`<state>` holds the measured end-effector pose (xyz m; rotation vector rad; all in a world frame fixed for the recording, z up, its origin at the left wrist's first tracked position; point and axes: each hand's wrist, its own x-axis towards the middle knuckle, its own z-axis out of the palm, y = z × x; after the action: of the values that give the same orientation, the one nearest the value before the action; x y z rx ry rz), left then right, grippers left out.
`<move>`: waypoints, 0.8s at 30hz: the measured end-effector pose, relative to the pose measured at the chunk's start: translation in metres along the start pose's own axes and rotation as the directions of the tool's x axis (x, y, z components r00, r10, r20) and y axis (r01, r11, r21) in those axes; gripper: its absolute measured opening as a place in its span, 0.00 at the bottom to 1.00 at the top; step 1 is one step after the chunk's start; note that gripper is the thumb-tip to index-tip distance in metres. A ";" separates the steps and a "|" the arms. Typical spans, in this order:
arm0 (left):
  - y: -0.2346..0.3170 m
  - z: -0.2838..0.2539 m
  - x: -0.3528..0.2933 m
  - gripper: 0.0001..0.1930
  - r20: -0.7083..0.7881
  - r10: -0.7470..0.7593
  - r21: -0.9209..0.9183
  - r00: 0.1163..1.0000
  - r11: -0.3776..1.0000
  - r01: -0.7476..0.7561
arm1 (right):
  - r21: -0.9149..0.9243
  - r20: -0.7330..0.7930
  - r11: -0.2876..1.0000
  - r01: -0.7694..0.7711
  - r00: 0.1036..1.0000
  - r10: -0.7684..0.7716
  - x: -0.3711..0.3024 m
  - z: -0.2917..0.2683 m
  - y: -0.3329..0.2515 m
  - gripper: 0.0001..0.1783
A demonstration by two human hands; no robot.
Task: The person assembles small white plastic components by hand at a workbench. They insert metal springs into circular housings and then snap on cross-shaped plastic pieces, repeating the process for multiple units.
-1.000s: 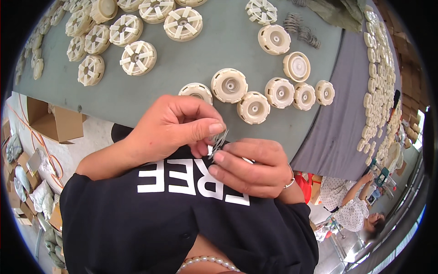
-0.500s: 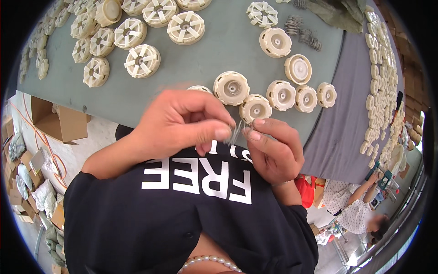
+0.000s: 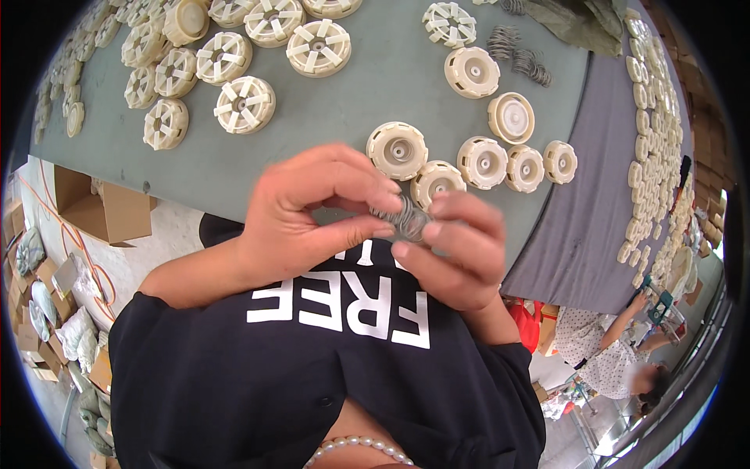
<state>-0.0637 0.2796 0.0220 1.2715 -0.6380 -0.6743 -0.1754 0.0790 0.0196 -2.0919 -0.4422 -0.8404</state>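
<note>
Close in front of my chest, tangled metal coil springs [image 3: 408, 222] are held between both hands, above the near table edge. My left hand [image 3: 308, 207] is closed, pinching the springs' left end between thumb and fingers. My right hand [image 3: 462, 246], slightly blurred, has its thumb and fingers curled around the right end. Just beyond them stands a round cream plastic housing [image 3: 380, 153] with a coil spring in its centre. Another cream housing [image 3: 428, 178] touches it, partly hidden by my right fingers. Further right sit several similar housings [image 3: 464, 161].
More loose springs [image 3: 503, 42] lie at the far right, beside dark green cloth [image 3: 574, 23]. Several spoked cream housings [image 3: 244, 105] cover the table's far left. An open cardboard box [image 3: 117, 215] stands on the floor at left. Another person [image 3: 609, 359] is at lower right.
The springs, a thin blur before, now show as bunched coils. My right fingers have spread and shifted around them. My left hand now covers a housing that showed behind it.
</note>
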 end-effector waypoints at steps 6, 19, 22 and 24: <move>0.014 -0.006 0.011 0.15 0.071 0.196 0.352 0.978 0.913 -0.209 | 0.446 0.235 0.588 -0.675 0.722 0.650 0.012 -0.012 -0.007 0.20; 0.007 -0.008 0.015 0.16 0.086 -0.271 -0.338 0.959 0.897 0.284 | -0.302 0.164 0.781 -0.547 0.777 0.608 -0.011 -0.046 0.011 0.18; 0.001 -0.005 0.012 0.17 0.082 -0.305 -0.331 0.949 0.890 0.314 | -0.377 0.168 0.823 -0.424 0.843 0.511 -0.016 -0.032 0.018 0.18; -0.002 -0.003 0.010 0.16 0.079 -0.253 -0.309 0.964 0.914 0.265 | -0.361 0.174 0.828 -0.429 0.841 0.511 -0.012 -0.031 0.019 0.17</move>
<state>-0.0555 0.2735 0.0197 1.0514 -0.3725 -0.9814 -0.1863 0.0422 0.0143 -2.4684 0.0985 -0.3453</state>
